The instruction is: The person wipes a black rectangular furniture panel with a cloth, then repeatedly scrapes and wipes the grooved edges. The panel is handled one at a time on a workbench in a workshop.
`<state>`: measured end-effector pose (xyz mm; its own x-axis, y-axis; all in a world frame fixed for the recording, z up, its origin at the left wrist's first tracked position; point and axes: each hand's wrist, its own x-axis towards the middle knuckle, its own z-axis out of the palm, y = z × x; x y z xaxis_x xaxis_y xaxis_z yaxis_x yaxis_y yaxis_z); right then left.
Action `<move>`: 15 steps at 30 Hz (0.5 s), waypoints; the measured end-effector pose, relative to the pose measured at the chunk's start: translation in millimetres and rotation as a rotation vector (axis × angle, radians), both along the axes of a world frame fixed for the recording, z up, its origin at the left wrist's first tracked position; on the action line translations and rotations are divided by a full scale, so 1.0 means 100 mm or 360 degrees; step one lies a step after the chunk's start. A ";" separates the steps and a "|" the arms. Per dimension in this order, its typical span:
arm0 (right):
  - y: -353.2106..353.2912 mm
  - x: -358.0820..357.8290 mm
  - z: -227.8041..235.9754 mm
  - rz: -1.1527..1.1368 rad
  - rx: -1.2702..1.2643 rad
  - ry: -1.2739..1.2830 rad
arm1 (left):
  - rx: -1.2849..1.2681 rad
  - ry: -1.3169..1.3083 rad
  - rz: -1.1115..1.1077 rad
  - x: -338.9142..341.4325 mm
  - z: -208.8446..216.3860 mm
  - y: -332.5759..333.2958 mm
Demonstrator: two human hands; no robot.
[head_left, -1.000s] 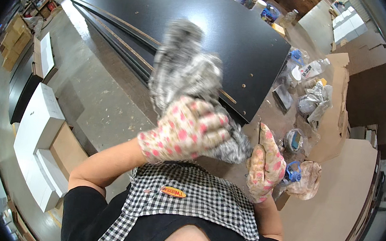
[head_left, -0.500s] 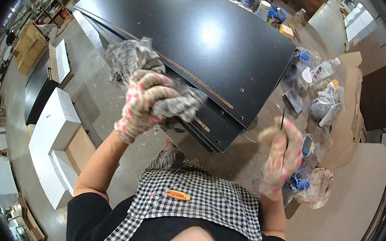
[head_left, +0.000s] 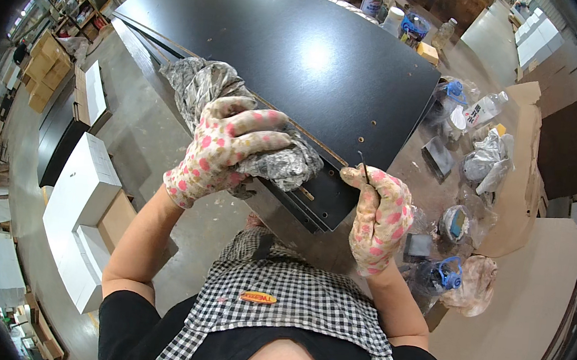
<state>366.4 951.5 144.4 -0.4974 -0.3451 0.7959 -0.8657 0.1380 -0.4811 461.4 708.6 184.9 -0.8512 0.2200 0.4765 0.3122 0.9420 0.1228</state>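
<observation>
A grey, stained rag (head_left: 207, 83) is gripped in my left hand (head_left: 219, 147), which wears a white glove with pink spots. The rag lies over the near-left edge of a stack of black boards (head_left: 280, 47), its bunched end under my fingers. My right hand (head_left: 383, 217), in a matching glove, pinches a thin dark stick-like tool (head_left: 365, 166) whose exact kind I cannot make out. Its fingertips are by the near corner of the top board, which has small drilled holes and a brown groove along its edge.
Right of the boards lie a clear bottle (head_left: 486, 109), plastic bags (head_left: 489, 154), a roll of tape (head_left: 454, 222) and a blue-handled bottle (head_left: 442, 275). Cans (head_left: 371, 2) stand beyond the boards. White boxes (head_left: 81, 208) sit on the floor at left.
My right hand has moved left with the thin tool to the board's near corner. My left hand and the rag have shifted slightly right along the edge.
</observation>
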 end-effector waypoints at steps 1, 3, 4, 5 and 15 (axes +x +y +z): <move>0.00 0.01 0.01 0.0036 0.0025 -0.0009 | -0.0084 -0.0059 -0.0061 -0.04 0.06 0.00; 0.00 0.03 0.03 0.0019 0.0055 -0.0014 | -0.0117 -0.0128 -0.0204 -0.13 0.16 0.03; 0.01 0.05 0.04 0.0023 0.0067 -0.0030 | -0.0137 -0.0157 -0.0264 -0.16 0.19 0.04; -0.01 0.06 0.04 0.0046 0.0035 -0.0049 | -0.0082 -0.0302 -0.0326 -0.20 0.21 0.06; 0.35 0.23 -0.01 0.0346 -0.0618 -0.0819 | 0.0036 -0.0223 -0.0423 -0.16 0.10 0.01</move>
<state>389.7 986.9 143.5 -0.7974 -0.2171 0.5630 -0.5019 -0.2793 -0.8186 445.4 709.6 195.1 -0.8230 0.4343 0.3660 0.5259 0.8261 0.2023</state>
